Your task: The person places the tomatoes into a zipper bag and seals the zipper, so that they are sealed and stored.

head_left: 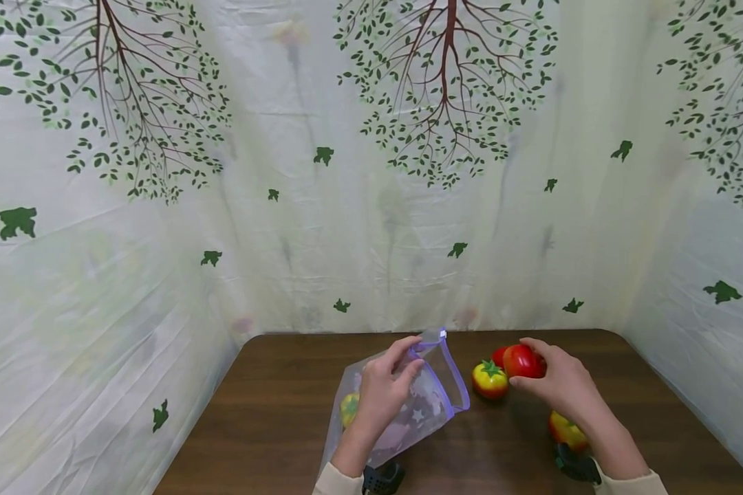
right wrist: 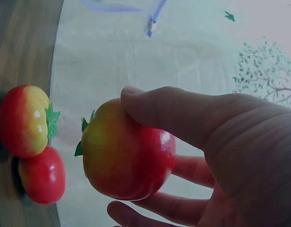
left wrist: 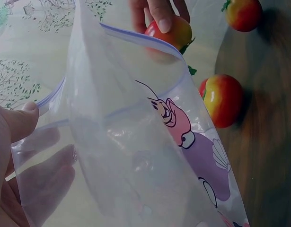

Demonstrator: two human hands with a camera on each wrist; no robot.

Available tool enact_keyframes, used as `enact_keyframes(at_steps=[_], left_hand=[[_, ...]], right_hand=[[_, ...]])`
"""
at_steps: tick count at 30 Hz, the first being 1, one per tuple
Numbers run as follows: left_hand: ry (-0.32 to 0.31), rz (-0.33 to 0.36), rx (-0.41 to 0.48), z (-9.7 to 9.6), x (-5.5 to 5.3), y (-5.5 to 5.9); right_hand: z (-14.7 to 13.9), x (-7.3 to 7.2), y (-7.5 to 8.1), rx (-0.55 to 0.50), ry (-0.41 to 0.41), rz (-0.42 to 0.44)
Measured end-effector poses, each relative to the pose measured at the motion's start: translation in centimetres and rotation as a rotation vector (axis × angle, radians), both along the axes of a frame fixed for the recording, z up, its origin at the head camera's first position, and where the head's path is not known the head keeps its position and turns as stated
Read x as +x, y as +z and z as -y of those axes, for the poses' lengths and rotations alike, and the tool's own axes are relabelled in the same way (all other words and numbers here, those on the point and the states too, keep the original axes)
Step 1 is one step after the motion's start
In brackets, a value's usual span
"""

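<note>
My left hand (head_left: 380, 392) pinches the near side of a clear zip bag (head_left: 422, 411) at its mouth. The bag has a purple zip edge and printed cartoon figures, and its mouth gapes to the right. A yellowish fruit (head_left: 349, 408) shows through the plastic at the left end. My right hand (head_left: 566, 385) holds a shiny red-and-yellow toy tomato (right wrist: 128, 153) with green leaves, between thumb and fingers, right of the bag's mouth. Below it in the head view stands another toy tomato (head_left: 490, 380), with a redder one (head_left: 499, 355) partly hidden behind.
One more red-and-yellow tomato (head_left: 567, 432) lies by my right wrist, partly covered by the arm. All of this is on a dark brown wooden table (head_left: 266, 405). Behind hangs a pale cloth (head_left: 396, 227) printed with trees and leaves.
</note>
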State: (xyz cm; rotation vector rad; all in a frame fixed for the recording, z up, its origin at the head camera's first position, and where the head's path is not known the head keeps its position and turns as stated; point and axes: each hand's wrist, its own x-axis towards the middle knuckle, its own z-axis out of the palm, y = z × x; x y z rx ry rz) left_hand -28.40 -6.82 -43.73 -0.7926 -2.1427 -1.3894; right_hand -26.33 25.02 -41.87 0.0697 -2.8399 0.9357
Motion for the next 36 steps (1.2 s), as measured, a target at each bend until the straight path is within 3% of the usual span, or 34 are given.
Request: enact_keyframes(at_steps=[28,36], left_hand=[[-0.009,-0.003,0.014,0.2,-0.2,0.2],[-0.011,0.025,0.014,0.4,-0.1,0.2]], right_hand=[[2.4,0.8,1.3,-0.059,0.069,-0.152],[3.1,0.7,0.9,-0.095,0.093,-0.141]])
